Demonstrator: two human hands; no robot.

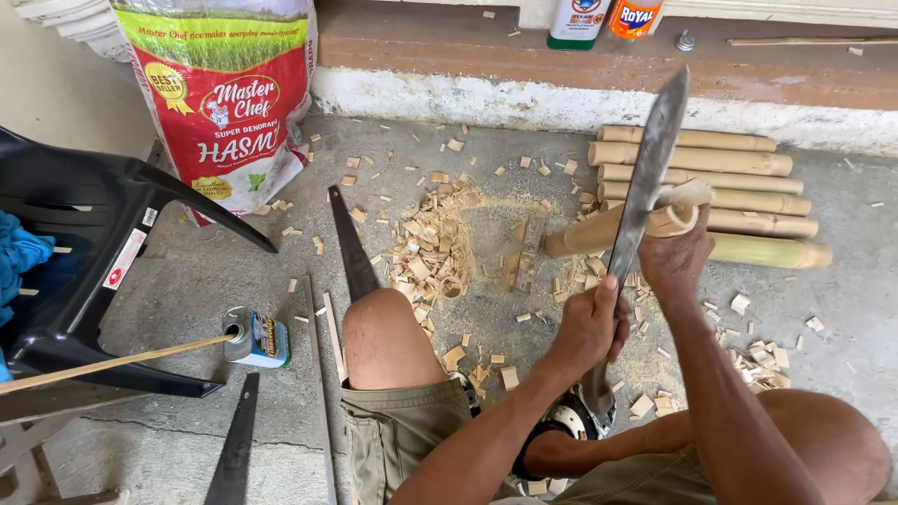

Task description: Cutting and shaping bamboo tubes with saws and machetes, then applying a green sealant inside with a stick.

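Observation:
My left hand grips the handle of a long, dark machete, its blade raised and pointing away from me. My right hand holds a short bamboo piece by its near end, where a curled strip has peeled off. The blade crosses over that bamboo piece close to my right hand. My bare knee is bent just left of the hands, and a sandal shows under my left forearm.
Several cut bamboo poles lie stacked against a low concrete step. Wood chips litter the floor. A hand saw, a second saw, a tape measure, a black plastic chair and a printed sack sit to the left.

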